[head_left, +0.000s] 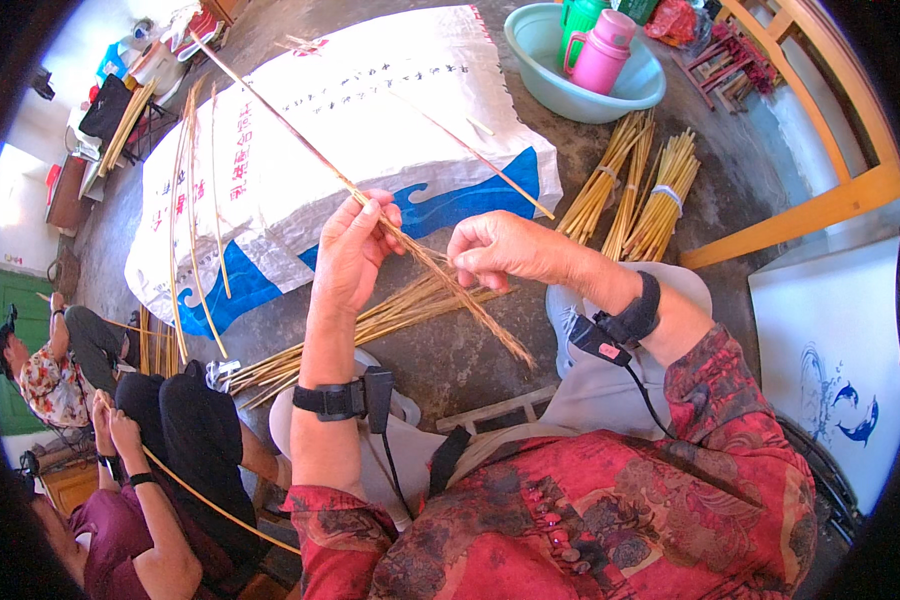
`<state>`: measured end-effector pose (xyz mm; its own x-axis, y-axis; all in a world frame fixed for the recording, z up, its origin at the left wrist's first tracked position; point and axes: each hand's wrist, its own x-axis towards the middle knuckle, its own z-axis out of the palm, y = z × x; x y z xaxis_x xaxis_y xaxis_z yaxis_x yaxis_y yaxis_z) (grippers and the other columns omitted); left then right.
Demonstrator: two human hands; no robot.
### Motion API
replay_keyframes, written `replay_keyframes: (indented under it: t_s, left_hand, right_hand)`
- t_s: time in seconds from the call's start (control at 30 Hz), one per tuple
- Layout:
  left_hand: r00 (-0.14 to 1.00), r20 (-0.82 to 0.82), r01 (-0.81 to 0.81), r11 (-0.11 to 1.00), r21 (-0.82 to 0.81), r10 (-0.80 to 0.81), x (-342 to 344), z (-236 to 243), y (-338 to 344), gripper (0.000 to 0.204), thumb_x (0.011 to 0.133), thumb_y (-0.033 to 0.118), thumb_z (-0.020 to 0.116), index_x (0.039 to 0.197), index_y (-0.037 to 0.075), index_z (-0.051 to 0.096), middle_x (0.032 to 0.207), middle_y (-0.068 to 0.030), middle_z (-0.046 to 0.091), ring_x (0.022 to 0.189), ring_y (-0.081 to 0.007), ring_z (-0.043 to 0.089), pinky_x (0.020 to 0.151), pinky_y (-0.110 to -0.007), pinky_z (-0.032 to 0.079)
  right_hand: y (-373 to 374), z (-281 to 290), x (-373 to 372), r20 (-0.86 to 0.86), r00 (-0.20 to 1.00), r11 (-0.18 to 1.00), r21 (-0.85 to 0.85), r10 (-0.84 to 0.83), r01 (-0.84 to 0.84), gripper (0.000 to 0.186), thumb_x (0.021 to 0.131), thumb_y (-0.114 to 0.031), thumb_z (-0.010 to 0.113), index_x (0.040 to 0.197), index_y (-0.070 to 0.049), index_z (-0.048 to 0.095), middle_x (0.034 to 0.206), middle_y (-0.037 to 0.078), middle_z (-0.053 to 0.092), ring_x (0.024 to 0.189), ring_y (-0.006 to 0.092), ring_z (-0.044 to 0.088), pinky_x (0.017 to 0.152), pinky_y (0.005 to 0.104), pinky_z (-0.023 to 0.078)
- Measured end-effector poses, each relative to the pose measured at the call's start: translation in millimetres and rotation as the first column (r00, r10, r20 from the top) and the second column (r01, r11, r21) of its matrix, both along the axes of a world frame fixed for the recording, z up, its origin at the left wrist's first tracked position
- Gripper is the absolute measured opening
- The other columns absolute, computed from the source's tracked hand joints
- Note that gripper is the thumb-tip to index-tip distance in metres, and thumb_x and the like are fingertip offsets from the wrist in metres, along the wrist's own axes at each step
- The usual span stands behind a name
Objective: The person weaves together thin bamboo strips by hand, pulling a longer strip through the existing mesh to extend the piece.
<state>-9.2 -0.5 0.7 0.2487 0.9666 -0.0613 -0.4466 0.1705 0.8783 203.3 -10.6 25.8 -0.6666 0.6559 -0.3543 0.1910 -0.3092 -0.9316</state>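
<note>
My left hand [358,245] is closed around a long thin dried plant stalk [280,118], gripping it between thumb and fingers. The bare end of the stalk slants up and away to the far left. Its feathery seed head [490,322] points down toward me on the right. Close to that seed head, my right hand [500,248] has its fingers curled in a pinch; what lies between them, if anything, is too small to make out. Below both hands, a bundle of similar stalks [370,328] lies across the floor in front of my knees.
A white and blue woven sack [360,90] with loose stalks on top covers the floor ahead. Tied stalk bundles [667,188] lie right of it. Beyond stands a pale basin [540,65] holding a pink thermos [602,55]. Two people sit at left, one holding a stalk [210,502].
</note>
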Motion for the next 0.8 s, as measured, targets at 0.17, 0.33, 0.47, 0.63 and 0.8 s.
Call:
replay_keyframes:
  t_s: [0.17, 0.33, 0.47, 0.63, 0.8]
  left_hand:
    - [0.989, 0.146, 0.006, 1.000, 0.011, -0.008, -1, 1, 3, 0.018, 0.089, 0.016, 0.046, 0.099, 0.002, 0.052, 0.080, -0.0057, 0.052, 0.065, -0.0117, 0.048, 0.060, -0.026, 0.045]
    - [0.979, 0.204, -0.011, 1.000, 0.013, 0.008, -8, -1, 4, 0.022, 0.090, 0.017, 0.042, 0.103, 0.000, 0.048, 0.083, -0.0065, 0.051, 0.069, -0.0134, 0.049, 0.063, -0.028, 0.045]
    - [0.970, 0.244, -0.016, 1.000, 0.019, 0.011, -8, -1, 5, 0.021, 0.091, 0.016, 0.041, 0.104, 0.001, 0.048, 0.084, -0.0065, 0.050, 0.072, -0.0141, 0.050, 0.067, -0.030, 0.047]
    - [0.974, 0.226, -0.027, 0.998, 0.052, 0.014, -9, -1, 6, 0.021, 0.091, 0.015, 0.042, 0.104, 0.000, 0.048, 0.084, -0.0066, 0.051, 0.073, -0.0145, 0.051, 0.068, -0.031, 0.047]
    - [0.968, 0.248, -0.040, 0.998, 0.052, 0.026, -10, 1, 6, 0.021, 0.090, 0.015, 0.043, 0.104, 0.000, 0.049, 0.084, -0.0067, 0.051, 0.073, -0.0152, 0.051, 0.069, -0.032, 0.047]
  right_hand:
    - [3, -6, 7, -0.137, 0.990, 0.990, -0.142, -0.038, 0.018, 0.023, 0.080, -0.017, 0.057, 0.093, 0.001, 0.053, 0.070, 0.003, 0.053, 0.047, 0.0043, 0.045, 0.044, 0.0176, 0.038]
    - [-1, -12, 5, -0.124, 0.992, 0.986, -0.165, 0.017, -0.037, 0.022, 0.080, -0.019, 0.056, 0.093, -0.001, 0.056, 0.068, 0.000, 0.054, 0.046, 0.0040, 0.044, 0.044, 0.0176, 0.037]
    - [-8, -11, 3, -0.160, 0.986, 0.982, -0.175, 0.038, -0.066, 0.021, 0.081, -0.020, 0.056, 0.091, -0.002, 0.057, 0.067, -0.001, 0.053, 0.047, 0.0035, 0.044, 0.044, 0.0174, 0.037]
    - [-10, -3, 0, -0.173, 0.985, 0.972, -0.232, -0.001, -0.040, 0.018, 0.081, -0.018, 0.053, 0.090, -0.002, 0.057, 0.066, 0.000, 0.054, 0.051, 0.0073, 0.050, 0.047, 0.0199, 0.043]
    - [-7, -12, 2, -0.200, 0.980, 0.972, -0.235, -0.021, -0.027, 0.017, 0.080, -0.015, 0.053, 0.091, -0.002, 0.055, 0.070, 0.002, 0.056, 0.056, 0.0099, 0.055, 0.051, 0.0228, 0.047]
